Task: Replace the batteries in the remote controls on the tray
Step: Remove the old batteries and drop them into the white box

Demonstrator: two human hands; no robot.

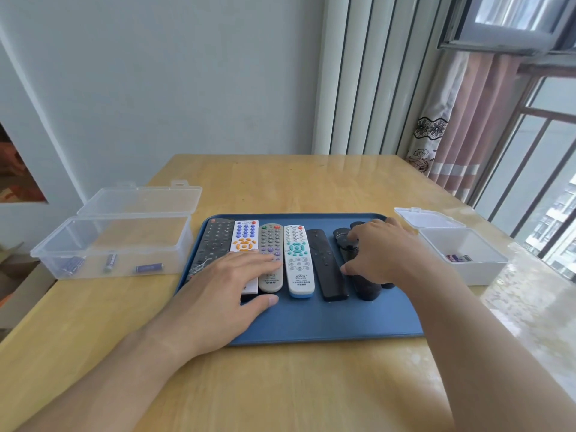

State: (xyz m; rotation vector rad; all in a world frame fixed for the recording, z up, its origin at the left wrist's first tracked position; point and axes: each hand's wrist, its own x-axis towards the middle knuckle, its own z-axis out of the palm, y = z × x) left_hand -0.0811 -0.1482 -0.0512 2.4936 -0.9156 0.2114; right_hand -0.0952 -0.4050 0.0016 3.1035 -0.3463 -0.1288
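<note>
A blue tray point(311, 322) lies on the wooden table with several remotes in a row. From the left: a dark remote point(215, 241), a white one with orange keys point(244, 236), a grey one point(270, 241), a white one with teal keys point(297, 257), a slim black one point(325, 266) and black remotes at the right point(364, 285). My left hand point(224, 291) rests flat, fingers straight, over the lower ends of the left remotes. My right hand point(377, 254) curls its fingers and thumb around a black remote at the tray's right.
A clear open box point(124, 232) left of the tray holds several purple batteries point(149, 268). A smaller white open box point(461, 260) at the right holds batteries point(458, 258) too. The table's right edge meets a window with bars and a curtain.
</note>
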